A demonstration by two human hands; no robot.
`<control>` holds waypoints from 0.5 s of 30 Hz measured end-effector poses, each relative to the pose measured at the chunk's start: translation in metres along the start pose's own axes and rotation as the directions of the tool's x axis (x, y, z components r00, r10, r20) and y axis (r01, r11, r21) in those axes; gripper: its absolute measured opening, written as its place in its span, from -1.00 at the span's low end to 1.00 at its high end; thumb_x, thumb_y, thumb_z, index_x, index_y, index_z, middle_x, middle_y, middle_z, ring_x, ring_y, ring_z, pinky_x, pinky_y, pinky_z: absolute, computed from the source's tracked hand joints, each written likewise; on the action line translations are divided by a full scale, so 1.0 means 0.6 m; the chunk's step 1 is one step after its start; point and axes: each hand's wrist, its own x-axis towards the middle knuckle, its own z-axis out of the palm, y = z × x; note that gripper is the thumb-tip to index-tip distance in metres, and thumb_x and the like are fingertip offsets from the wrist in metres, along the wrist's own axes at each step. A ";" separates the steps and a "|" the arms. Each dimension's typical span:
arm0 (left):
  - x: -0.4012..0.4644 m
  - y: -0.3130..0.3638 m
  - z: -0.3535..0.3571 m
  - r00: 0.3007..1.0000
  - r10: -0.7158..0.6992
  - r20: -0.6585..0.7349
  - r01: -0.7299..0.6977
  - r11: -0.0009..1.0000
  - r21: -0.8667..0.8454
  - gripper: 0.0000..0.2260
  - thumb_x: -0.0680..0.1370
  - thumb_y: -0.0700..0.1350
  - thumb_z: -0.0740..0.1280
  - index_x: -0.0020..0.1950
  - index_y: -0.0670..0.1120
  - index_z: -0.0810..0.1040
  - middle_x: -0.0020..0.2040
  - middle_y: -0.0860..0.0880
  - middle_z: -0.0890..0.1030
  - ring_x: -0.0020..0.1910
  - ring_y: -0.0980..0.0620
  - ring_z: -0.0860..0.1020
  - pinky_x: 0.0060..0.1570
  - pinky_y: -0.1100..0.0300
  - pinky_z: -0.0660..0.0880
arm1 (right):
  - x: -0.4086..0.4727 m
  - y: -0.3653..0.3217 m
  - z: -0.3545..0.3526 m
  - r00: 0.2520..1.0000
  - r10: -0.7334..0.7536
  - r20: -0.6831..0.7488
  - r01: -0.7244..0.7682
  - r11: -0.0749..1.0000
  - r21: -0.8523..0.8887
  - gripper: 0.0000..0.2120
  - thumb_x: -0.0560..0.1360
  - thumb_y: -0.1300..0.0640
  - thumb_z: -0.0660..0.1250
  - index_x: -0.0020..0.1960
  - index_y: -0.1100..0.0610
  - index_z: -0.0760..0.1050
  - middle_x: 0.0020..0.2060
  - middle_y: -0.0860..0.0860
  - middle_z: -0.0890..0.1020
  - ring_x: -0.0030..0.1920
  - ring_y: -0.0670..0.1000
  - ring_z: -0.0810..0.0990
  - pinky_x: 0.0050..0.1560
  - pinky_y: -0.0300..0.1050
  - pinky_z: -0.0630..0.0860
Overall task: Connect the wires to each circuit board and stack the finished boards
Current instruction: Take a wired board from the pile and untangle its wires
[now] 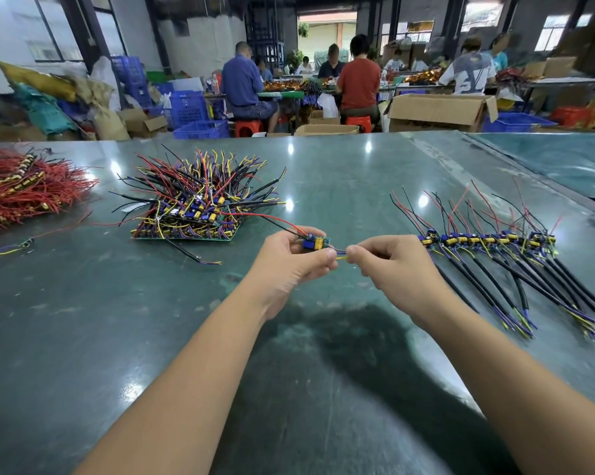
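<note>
we held one small circuit board (314, 242) above the bench (340, 173), gripped in our left hand (294, 258) with fingers curled round it. our right hand (388, 260) pinched the yellow wire (341, 258) just beside the board's right end, so the wire ran left to right between the hands. the finished boards (484, 240) lay in a row to the right, nearer our right hand; the pile of unworked boards (193, 207) sat to the left.

Beyond the surface (323, 337): blue crates (201, 129), open cardboard box (440, 111), red stools (248, 127), seated people (357, 84).
</note>
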 end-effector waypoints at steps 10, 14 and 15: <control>-0.002 0.016 -0.027 0.995 -0.008 0.098 0.010 1.000 -0.018 -0.80 0.35 -0.34 0.42 -0.07 -0.16 0.57 -0.24 -0.11 0.63 -0.35 0.04 0.63 -0.26 0.29 0.56 | -0.008 -0.017 -0.006 0.979 -0.039 0.199 0.001 0.982 0.191 -0.79 0.52 0.14 0.35 -0.26 0.16 0.63 -0.53 -0.08 0.46 -0.48 -0.09 0.34 -0.41 -0.32 0.30; -0.003 0.021 -0.023 0.992 0.014 0.128 0.001 0.993 -0.116 -0.80 0.30 -0.28 0.42 -0.11 -0.14 0.56 -0.29 -0.08 0.64 -0.38 0.06 0.62 -0.33 0.33 0.54 | -0.012 -0.022 -0.007 0.966 -0.107 0.237 -0.002 0.910 0.415 -0.78 0.54 0.20 0.30 -0.24 0.20 0.60 -0.51 -0.04 0.45 -0.49 -0.08 0.32 -0.37 -0.26 0.28; -0.003 0.022 -0.022 0.991 0.017 0.132 0.002 0.990 -0.140 -0.80 0.30 -0.28 0.42 -0.11 -0.13 0.56 -0.29 -0.07 0.63 -0.38 0.06 0.62 -0.34 0.33 0.54 | -0.011 -0.023 -0.007 0.965 -0.100 0.243 -0.017 0.899 0.437 -0.78 0.54 0.18 0.29 -0.25 0.19 0.59 -0.51 -0.03 0.44 -0.49 -0.07 0.31 -0.35 -0.23 0.26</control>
